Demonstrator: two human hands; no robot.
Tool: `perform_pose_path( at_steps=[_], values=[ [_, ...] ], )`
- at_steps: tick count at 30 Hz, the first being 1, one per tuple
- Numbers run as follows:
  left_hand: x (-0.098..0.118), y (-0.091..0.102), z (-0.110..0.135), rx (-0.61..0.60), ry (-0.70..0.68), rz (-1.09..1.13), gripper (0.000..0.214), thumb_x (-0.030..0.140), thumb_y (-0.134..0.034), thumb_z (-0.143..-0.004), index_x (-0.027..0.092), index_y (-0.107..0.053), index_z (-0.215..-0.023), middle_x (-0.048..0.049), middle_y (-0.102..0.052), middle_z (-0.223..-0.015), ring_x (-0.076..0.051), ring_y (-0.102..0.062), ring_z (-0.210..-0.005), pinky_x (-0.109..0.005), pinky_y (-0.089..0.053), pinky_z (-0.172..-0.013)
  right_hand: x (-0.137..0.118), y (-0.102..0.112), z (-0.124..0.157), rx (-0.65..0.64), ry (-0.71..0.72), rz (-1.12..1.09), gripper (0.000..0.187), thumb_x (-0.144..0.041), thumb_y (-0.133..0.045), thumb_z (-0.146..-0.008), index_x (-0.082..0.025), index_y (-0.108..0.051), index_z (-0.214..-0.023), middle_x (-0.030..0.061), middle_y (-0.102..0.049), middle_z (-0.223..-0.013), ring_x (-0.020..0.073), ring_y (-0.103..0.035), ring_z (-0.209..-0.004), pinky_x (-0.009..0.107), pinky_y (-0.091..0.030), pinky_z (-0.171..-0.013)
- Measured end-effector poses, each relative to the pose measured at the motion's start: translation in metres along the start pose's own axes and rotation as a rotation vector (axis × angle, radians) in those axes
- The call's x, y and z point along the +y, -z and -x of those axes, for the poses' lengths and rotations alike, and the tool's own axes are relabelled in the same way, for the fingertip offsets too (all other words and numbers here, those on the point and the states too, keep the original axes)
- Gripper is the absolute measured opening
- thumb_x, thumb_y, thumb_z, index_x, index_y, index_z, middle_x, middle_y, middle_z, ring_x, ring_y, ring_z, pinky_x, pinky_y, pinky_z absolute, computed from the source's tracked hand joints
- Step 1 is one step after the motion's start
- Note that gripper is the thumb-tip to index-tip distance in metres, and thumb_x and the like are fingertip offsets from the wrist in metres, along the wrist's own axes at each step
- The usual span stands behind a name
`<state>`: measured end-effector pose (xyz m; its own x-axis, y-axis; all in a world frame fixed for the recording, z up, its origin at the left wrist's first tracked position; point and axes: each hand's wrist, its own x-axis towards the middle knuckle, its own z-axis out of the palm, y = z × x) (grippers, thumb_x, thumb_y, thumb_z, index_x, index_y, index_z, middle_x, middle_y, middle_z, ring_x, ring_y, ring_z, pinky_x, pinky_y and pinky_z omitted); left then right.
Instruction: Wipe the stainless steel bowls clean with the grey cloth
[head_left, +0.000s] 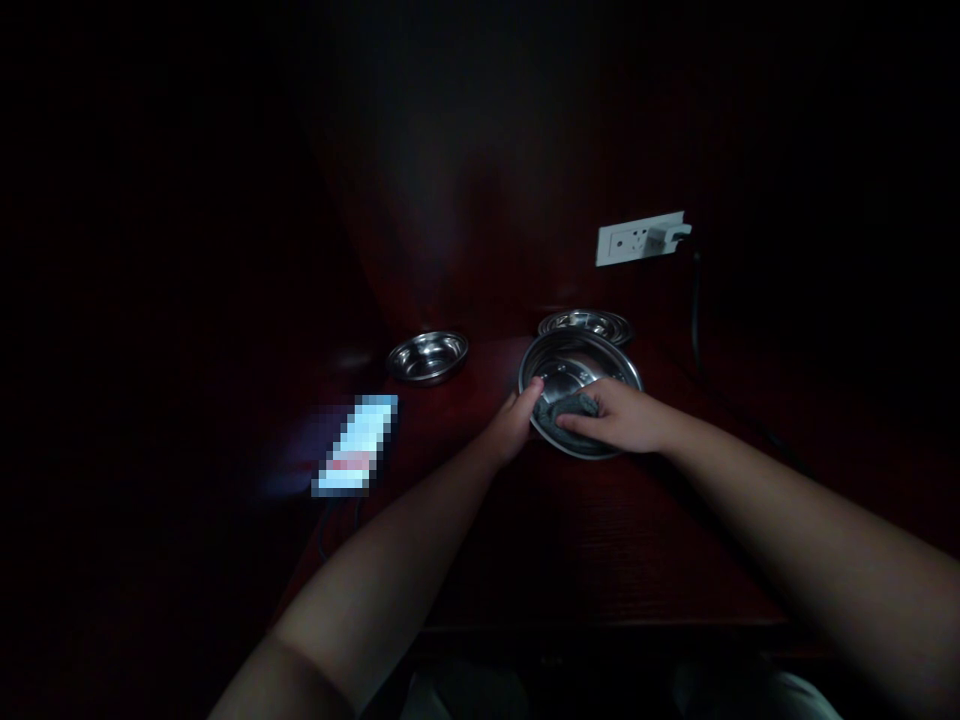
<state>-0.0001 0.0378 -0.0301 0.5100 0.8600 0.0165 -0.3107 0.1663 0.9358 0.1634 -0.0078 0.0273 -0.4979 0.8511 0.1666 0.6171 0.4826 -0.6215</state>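
A shiny metal bowl (611, 365) is tilted toward me above the dark red table. My left hand (516, 425) grips its left rim, the thumb over the edge and the other fingers hidden beneath. Inside the bowl, my right hand (611, 415) is closed on a dark grey-green cloth (566, 412), pressed against the lower inner wall. Right behind this bowl, partly covered by it, is another shallow metal bowl (585, 322). A third metal bowl (427, 357) sits upright to the left, apart from both hands.
A lit phone-like screen (356, 445), blurred out, lies at the table's left with a thin cable below it. On the back wall is a white socket panel (641, 240) with a plug in it, and a dark cord (696, 310) hangs beside it. The table's front edge (600, 625) runs near my lap.
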Motion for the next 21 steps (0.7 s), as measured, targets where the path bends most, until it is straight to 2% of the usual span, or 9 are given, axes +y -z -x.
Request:
perform_pose_path(
  at_steps=[6, 12, 21],
  values=[
    [-0.0008, 0.0002, -0.0001, 0.013, -0.022, 0.003, 0.056, 0.056, -0.051, -0.081, 0.018, -0.057, -0.122, -0.0097, -0.067, -0.114, -0.026, -0.061, -0.107, -0.042, -0.044, -0.097, 0.0006, 0.0004, 0.0000, -0.010, -0.028, 0.028, 0.029, -0.040, -0.053, -0.083, -0.015, -0.063, -0.070, 0.0034, -0.065, -0.063, 0.0143, -0.057, -0.056, 0.028, -0.041, -0.056],
    [-0.0002, -0.0002, 0.0015, 0.028, 0.008, -0.007, 0.058, 0.058, -0.051, -0.081, 0.017, -0.057, -0.122, -0.0107, -0.068, -0.111, -0.028, -0.062, -0.105, -0.044, -0.045, -0.094, 0.0035, 0.0009, -0.0002, -0.018, -0.034, 0.060, 0.030, -0.039, -0.053, -0.083, -0.015, -0.063, -0.069, 0.0031, -0.065, -0.062, 0.0133, -0.056, -0.055, 0.026, -0.038, -0.054],
    [-0.0034, 0.0029, -0.0017, 0.012, -0.023, -0.004, 0.056, 0.057, -0.051, -0.081, 0.018, -0.057, -0.122, -0.0098, -0.068, -0.111, -0.027, -0.062, -0.104, -0.043, -0.046, -0.094, 0.0018, 0.0016, 0.0003, -0.010, -0.040, 0.056, 0.031, -0.041, -0.053, -0.082, -0.015, -0.063, -0.068, 0.0035, -0.065, -0.062, 0.0137, -0.055, -0.055, 0.027, -0.039, -0.054]
  ],
)
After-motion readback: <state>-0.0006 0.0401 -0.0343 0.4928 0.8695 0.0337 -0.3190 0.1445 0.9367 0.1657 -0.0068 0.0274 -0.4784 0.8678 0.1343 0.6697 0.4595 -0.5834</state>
